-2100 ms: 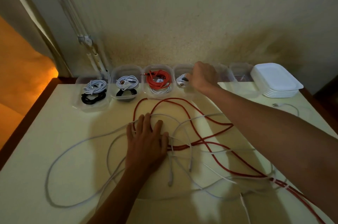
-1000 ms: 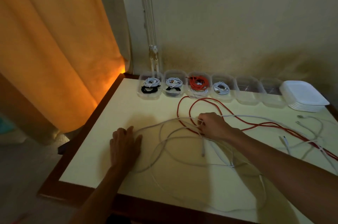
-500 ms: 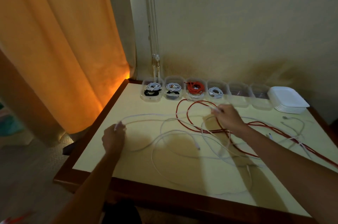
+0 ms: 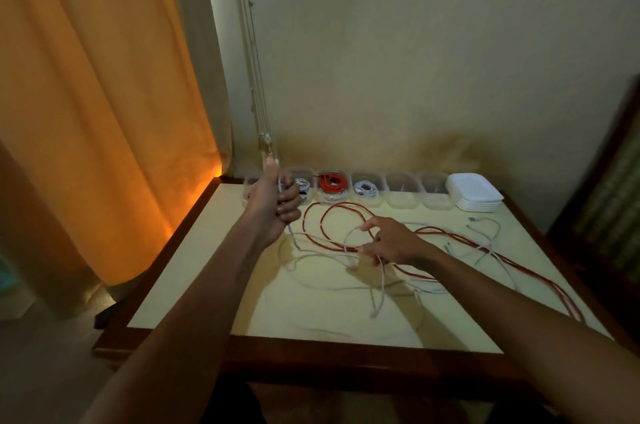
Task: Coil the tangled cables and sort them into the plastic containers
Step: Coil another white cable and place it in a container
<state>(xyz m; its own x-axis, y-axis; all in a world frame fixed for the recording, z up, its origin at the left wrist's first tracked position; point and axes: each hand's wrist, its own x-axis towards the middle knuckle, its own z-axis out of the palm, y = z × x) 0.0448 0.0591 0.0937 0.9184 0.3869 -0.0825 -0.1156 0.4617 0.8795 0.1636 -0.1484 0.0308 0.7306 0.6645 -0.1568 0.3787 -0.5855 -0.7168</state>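
My left hand (image 4: pixel 273 205) is raised above the table and grips one end of a white cable (image 4: pixel 313 255), which hangs down from the fist onto the tabletop. My right hand (image 4: pixel 388 242) is low over the tangle and pinches a loop of the same white cable between its fingers. A long red cable (image 4: pixel 349 216) loops under and beside my right hand and runs off to the right. A row of clear plastic containers (image 4: pixel 401 197) lines the far edge; the left ones hold coiled white, black and red cables, and my left hand hides part of them.
A stack of white lids (image 4: pixel 472 191) stands at the far right of the row. A short white cable (image 4: pixel 485 226) lies near it. The wall is right behind the containers, an orange curtain (image 4: pixel 97 112) hangs left, and the table's wooden rim (image 4: pixel 311 354) is near me.
My left hand has lifted off the table, rising toward the containers with the white cable's end in its fist. My right hand slid nearer and lower onto a white loop. The camera tilted up.
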